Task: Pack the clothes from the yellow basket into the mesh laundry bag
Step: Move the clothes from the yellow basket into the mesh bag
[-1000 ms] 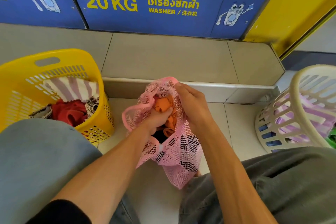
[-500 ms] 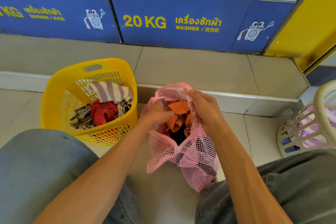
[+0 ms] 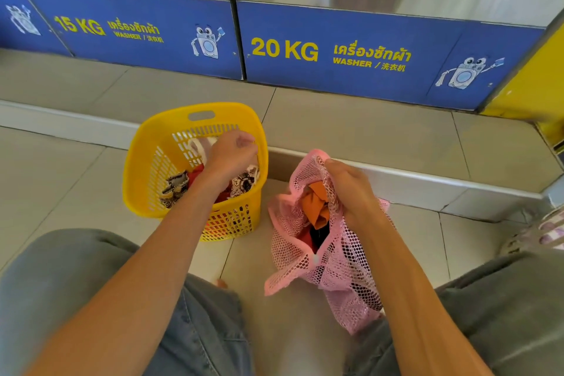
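Note:
The yellow basket (image 3: 143, 143) stands on the floor tiles at left-centre. It holds a striped white cloth (image 3: 201, 143), a red garment (image 3: 197, 172) and patterned black-and-cream pieces (image 3: 175, 188). My left hand (image 3: 229, 156) is inside the basket's mouth, above the clothes, with its fingers curled. Whether it grips any cloth is hidden. To the right the pink mesh laundry bag (image 3: 341, 265) rests on the floor. My right hand (image 3: 351, 189) pinches its rim and holds the mouth open. An orange garment (image 3: 314, 204) and dark clothes show inside the bag.
A raised tiled step (image 3: 366, 131) with a metal edge runs behind the basket and bag, below the blue washer panels (image 3: 351, 55). A pale slatted basket (image 3: 546, 232) peeks in at the right edge. My knees in grey trousers (image 3: 61, 284) fill the bottom corners.
My left hand has left the mesh bag and moved left into the yellow basket. My right hand still holds the bag's rim. The view has shifted up and left.

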Demonstrator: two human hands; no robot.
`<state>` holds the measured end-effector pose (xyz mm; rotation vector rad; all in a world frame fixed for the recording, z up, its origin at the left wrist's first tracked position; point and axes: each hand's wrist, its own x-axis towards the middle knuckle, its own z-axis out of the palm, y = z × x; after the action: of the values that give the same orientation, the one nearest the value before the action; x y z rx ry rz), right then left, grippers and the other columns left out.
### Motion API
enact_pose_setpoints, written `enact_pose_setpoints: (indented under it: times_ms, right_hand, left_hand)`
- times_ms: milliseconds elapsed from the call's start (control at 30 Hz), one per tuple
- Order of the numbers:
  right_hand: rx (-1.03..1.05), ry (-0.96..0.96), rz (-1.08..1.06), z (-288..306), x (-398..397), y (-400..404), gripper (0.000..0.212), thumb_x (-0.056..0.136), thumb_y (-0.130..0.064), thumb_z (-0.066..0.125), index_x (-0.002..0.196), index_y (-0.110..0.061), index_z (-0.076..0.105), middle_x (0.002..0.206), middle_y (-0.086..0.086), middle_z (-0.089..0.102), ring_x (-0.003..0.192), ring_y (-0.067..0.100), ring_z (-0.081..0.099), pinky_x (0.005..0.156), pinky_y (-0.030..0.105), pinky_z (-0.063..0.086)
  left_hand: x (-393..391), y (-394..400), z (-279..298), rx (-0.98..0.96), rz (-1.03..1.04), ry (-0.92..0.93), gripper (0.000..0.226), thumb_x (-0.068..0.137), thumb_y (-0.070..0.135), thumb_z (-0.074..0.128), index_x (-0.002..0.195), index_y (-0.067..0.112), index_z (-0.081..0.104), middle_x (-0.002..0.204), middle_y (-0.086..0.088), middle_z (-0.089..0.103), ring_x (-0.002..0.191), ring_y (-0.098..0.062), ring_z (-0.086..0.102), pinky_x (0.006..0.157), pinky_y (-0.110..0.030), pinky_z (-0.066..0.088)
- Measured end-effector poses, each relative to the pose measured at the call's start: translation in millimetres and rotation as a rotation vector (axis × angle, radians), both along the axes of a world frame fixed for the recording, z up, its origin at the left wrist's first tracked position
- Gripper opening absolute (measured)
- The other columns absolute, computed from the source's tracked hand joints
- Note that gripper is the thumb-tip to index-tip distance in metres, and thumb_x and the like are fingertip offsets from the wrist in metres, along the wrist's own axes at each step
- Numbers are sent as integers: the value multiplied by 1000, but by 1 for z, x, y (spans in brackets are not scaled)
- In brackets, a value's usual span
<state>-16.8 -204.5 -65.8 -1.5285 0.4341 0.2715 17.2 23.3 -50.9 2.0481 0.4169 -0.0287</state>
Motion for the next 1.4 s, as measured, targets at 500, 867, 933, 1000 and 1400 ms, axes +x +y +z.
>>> enact_pose_setpoints:
  times_ms: [500,867,933,1000,1400]
  right_hand:
    - [6,114,17,-57,23,-14,49,85,-51,64,122,-20,75,111,9,77,90,25,72,90,45,58]
    - [74,105,-3,-54,32,-21,26,97,-38,65,118,-26,75,110,6,82,105,28,77,99,53,59]
    - [85,96,-24,-46,30,-20,16,99,-34,65,108,-27,76,108,8,82,104,29,77,99,53,59]
    - [90,87,-40,-38,26,-19,14,98,-32,67,106,-26,76,106,9,82,102,30,77,99,53,59]
    - [65,57,-33,-12,-4,-18,18,98,-31,67,109,-20,77,101,10,82,99,30,77,97,51,61]
  left_hand:
    - [68,30,-107,516,-236,305,77,87,36,66,149,16,26,141,-17,50,140,-40,35,114,-54,30]
    - [66,56,-100,427,22,430,92,53,65,78,126,12,60,121,-13,65,109,-33,62,93,-45,54]
    - [57,59,-85,335,76,373,81,61,65,79,123,15,63,120,-9,66,111,-31,62,92,-43,53]
    - [46,63,-69,151,114,321,67,63,57,84,115,17,67,110,-6,69,103,-28,66,83,-42,56]
    - [-4,42,28,-419,161,102,15,71,23,69,75,17,56,41,1,43,29,-15,37,44,-18,30]
